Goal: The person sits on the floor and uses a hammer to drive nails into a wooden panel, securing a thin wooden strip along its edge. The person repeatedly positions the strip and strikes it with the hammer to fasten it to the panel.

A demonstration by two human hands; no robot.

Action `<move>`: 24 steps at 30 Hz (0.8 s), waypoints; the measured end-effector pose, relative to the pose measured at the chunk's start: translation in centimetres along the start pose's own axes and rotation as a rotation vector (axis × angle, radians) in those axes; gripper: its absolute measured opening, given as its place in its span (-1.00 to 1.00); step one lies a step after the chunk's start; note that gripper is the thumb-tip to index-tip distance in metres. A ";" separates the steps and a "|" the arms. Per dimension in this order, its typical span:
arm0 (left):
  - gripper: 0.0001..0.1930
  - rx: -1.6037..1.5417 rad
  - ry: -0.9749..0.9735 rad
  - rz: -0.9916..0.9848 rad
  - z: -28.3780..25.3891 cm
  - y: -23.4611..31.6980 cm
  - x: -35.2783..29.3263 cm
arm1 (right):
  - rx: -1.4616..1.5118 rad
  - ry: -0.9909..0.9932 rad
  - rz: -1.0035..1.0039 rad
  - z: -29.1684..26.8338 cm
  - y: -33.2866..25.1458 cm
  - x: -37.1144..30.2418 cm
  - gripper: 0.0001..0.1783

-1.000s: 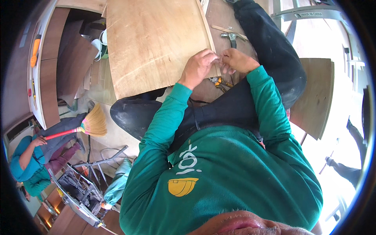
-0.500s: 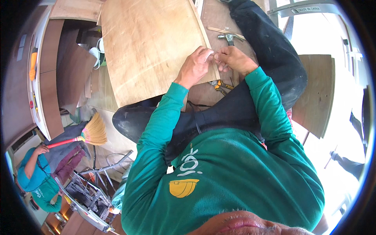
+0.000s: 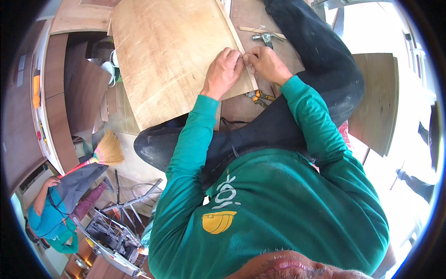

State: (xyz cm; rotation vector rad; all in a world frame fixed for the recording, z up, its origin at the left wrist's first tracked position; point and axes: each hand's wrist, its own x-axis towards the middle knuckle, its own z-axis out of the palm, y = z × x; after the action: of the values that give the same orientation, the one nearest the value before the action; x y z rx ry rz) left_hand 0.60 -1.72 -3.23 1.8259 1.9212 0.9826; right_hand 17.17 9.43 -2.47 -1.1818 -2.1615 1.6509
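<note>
**A:** What stage of the work is this, seen from where we stand?

**B:** Edge work on the plywood sheet. The sheet lies flat across the workbench, its right-hand edge running toward the person's lap. Both hands meet at that edge: left hand on top of the sheet, right hand just beside it on the bench side. I judge this to be the fine step of fitting or pinching something small at the rim (what it is, I cannot tell; the fingertips cover it).

**A:** How are the hands set?

**B:** Left hand: fingers curled down, thumb and forefinger drawn together at the edge, palm resting on the board. Right hand: likewise closed to a pinch, knuckles up, fingertips touching those of the left. Neither is spread flat. Whether they grip only the rim of the sheet or a separate small piece, the view does not show.

**A:** And what would the next move demand?

**B:** In my judgement, a steady pinch and close alignment along the edge, with the board kept from sliding on the bench. A hammer lies beyond the right hand, near a thin wooden strip; yellow-handled pliers lie on the bench below the wrists. All are within reach, none touched.

**A:** Anyone else about?

**B:** One person at lower left, sweeping with a broom, well apart from the bench.
</note>
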 end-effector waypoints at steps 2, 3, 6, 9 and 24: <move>-0.89 -0.025 0.167 0.054 0.7 -1.1 0.5 | 0.011 0.061 0.007 -0.1 0.0 -0.1 -0.65; -0.89 -0.055 0.194 -0.087 1.1 -1.6 0.6 | -0.044 0.139 -0.021 -0.5 0.4 0.1 -0.65; -0.88 -0.123 0.247 -0.285 2.5 -2.6 0.8 | -0.350 0.353 -0.025 -1.6 3.1 0.8 -0.63; -0.87 -0.102 0.244 -0.336 3.3 -3.2 1.2 | -0.562 0.383 0.146 -0.9 6.2 1.0 -0.54; -0.83 0.066 0.277 -0.339 4.6 -3.2 1.5 | 0.009 0.421 0.169 -1.0 3.2 0.7 -0.54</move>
State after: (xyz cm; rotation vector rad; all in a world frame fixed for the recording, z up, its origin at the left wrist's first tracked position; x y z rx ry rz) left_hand 0.93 1.12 -8.31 1.3834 2.3534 1.1080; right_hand 18.83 10.91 -5.13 -1.5807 -1.8336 1.3133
